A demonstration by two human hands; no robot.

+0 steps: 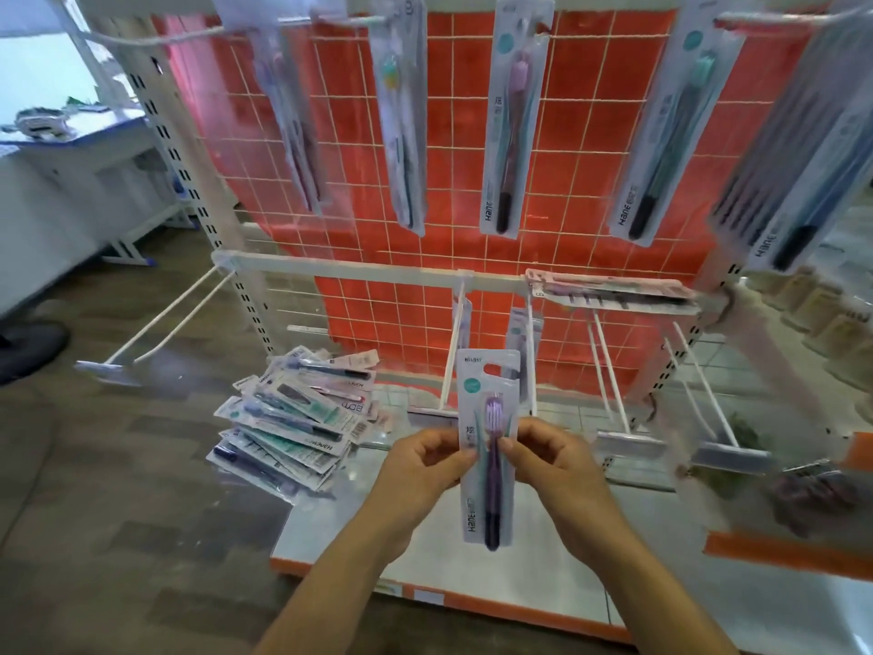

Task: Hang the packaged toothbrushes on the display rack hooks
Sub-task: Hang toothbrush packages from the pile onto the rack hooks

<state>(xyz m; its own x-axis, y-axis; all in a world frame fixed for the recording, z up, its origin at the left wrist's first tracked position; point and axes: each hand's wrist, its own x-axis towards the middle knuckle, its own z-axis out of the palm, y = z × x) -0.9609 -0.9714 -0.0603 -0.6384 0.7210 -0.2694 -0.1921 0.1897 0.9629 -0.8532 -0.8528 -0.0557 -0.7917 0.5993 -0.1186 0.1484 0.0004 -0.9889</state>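
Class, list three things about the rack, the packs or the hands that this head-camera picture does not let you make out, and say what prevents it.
1. Top hooks: cut off by the upper edge, so pack counts are unknown.
2. Pile of packs on the base shelf: lower ones covered by upper ones; total uncountable.
3. Held pack: small print too small and blurred; left hand and right hand cover its side edges.
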